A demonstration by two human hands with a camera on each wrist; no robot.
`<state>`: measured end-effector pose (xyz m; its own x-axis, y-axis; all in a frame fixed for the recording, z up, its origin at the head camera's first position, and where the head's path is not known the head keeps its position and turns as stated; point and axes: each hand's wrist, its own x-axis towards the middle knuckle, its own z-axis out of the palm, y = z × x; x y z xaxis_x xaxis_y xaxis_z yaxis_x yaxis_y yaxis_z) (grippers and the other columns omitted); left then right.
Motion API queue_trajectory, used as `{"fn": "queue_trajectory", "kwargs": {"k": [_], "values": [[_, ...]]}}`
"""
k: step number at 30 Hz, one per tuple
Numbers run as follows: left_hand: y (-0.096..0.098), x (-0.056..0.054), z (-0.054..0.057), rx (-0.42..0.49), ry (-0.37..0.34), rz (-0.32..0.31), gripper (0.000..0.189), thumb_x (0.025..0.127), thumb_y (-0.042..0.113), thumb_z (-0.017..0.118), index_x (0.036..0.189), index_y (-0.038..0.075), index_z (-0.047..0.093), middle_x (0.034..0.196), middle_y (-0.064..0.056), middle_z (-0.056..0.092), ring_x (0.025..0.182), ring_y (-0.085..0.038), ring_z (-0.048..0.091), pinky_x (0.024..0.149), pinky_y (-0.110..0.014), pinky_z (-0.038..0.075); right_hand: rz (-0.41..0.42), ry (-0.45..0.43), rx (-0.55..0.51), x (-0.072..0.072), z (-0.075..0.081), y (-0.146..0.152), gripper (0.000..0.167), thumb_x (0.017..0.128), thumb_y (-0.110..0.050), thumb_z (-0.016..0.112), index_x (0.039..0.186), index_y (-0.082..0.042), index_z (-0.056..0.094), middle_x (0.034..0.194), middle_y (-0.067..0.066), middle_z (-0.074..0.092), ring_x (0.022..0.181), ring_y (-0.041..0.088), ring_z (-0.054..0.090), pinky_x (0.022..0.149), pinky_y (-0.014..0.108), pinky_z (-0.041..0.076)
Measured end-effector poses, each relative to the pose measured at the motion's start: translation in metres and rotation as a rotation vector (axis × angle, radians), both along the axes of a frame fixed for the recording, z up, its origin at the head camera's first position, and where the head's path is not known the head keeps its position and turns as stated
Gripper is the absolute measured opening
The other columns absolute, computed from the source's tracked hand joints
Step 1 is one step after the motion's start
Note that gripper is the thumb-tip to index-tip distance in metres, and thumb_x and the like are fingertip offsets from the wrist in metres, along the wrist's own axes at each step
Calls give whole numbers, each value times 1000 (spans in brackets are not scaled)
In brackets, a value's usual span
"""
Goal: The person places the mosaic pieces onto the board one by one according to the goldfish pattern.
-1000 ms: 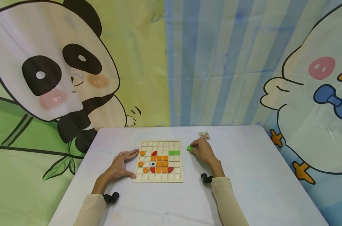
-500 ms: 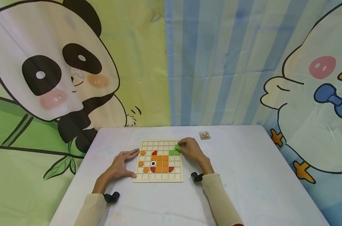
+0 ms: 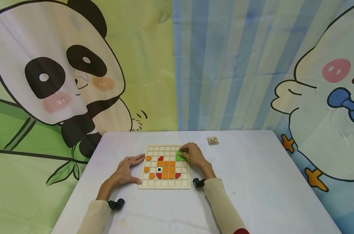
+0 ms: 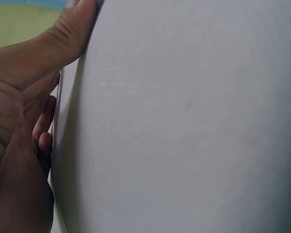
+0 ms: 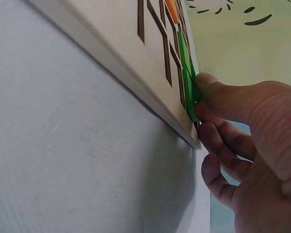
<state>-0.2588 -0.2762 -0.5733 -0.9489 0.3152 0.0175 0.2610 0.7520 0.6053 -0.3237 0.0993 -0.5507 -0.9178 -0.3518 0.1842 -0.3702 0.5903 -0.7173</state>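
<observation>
A square wooden grid board [image 3: 165, 185] lies on the table. On it are orange square tiles [image 3: 165, 170] in a block, a black-and-white eye tile [image 3: 159, 169], red quarter-round tiles [image 3: 178, 175] and orange discs [image 3: 146, 169]. Along the board's left edge, my left hand [image 3: 122, 172] spreads thumb and fingers, touching the side. At the upper right, my right hand [image 3: 195, 156] pinches a green square tile [image 3: 178, 153] just behind two other green tiles [image 3: 178, 158]. In the right wrist view, thumb and fingertips meet at the green pieces [image 5: 186, 82]; whether the pinched one sits flat is unclear.
A small patterned card [image 3: 212, 140] lies behind the right hand, towards the back edge of the white table [image 3: 253, 182]. Cartoon cloth [image 3: 223, 65] hangs behind the table. Both wrists wear small black devices [image 3: 116, 204].
From beside the board, my right hand has carried the green tile left over the upper right cells, then slightly further left. The left hand stays at the board's edge.
</observation>
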Motion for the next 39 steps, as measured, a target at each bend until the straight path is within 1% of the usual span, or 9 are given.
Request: {"fn": "queue_trajectory", "kwargs": {"k": [8,16,22,27,31,34,36,38,39], "values": [[0,1,0,-6,4,11,123,59,42,108,165,21,50,175,-4,44,151,-43,41,121,-71,25,-10,4,14,1,1,-5,18,98,-1,78,115,-3,84,111,13,82,101,29,75,95,49,60],[1,1,-1,4,4,-10,123,60,42,108,165,19,50,175,-6,44,151,-44,41,119,-69,27,-33,-14,0,2,2,-5,18,99,-4,78,115,-2,84,106,12,83,97,27,75,91,47,61],[1,1,-2,-6,2,1,123,59,42,108,165,21,50,175,-5,44,151,-43,41,119,-69,27,-48,49,-44,3,-2,1,21,102,-8,76,120,1,82,108,14,81,98,29,74,92,48,60],[-1,0,-3,-6,2,-9,123,61,46,107,166,21,48,176,-4,43,152,-43,39,120,-70,26,-108,72,-59,6,1,13,26,101,-12,77,124,-1,81,112,15,79,104,32,71,95,51,57],[-6,-3,-3,83,-4,-50,116,72,45,102,169,19,44,177,-5,42,154,-44,38,122,-73,26,-161,91,-15,9,9,28,37,101,-19,80,134,-2,77,126,18,77,119,37,66,106,55,53],[-13,-7,-3,215,28,-80,104,84,31,94,170,11,40,174,-13,45,154,-46,45,130,-51,33,-192,125,66,13,12,45,51,100,-31,81,143,-5,71,144,20,68,137,41,58,118,61,44],[-17,-9,-2,295,69,-44,92,93,22,87,170,8,37,171,-18,48,151,-46,51,127,-42,40,-208,146,123,20,13,57,64,97,-41,83,149,-7,66,159,23,56,149,45,48,124,67,36],[-20,-9,0,356,109,44,80,102,16,77,170,8,36,169,-21,49,151,-45,52,128,-39,40,-222,163,174,26,14,70,78,93,-50,85,156,-11,60,170,26,41,156,48,38,125,71,30],[-22,-8,2,358,128,104,75,105,16,72,171,9,37,170,-21,48,152,-45,52,128,-49,40,-229,161,190,30,15,76,85,91,-54,86,159,-12,57,174,28,32,159,49,32,126,72,27]]}}
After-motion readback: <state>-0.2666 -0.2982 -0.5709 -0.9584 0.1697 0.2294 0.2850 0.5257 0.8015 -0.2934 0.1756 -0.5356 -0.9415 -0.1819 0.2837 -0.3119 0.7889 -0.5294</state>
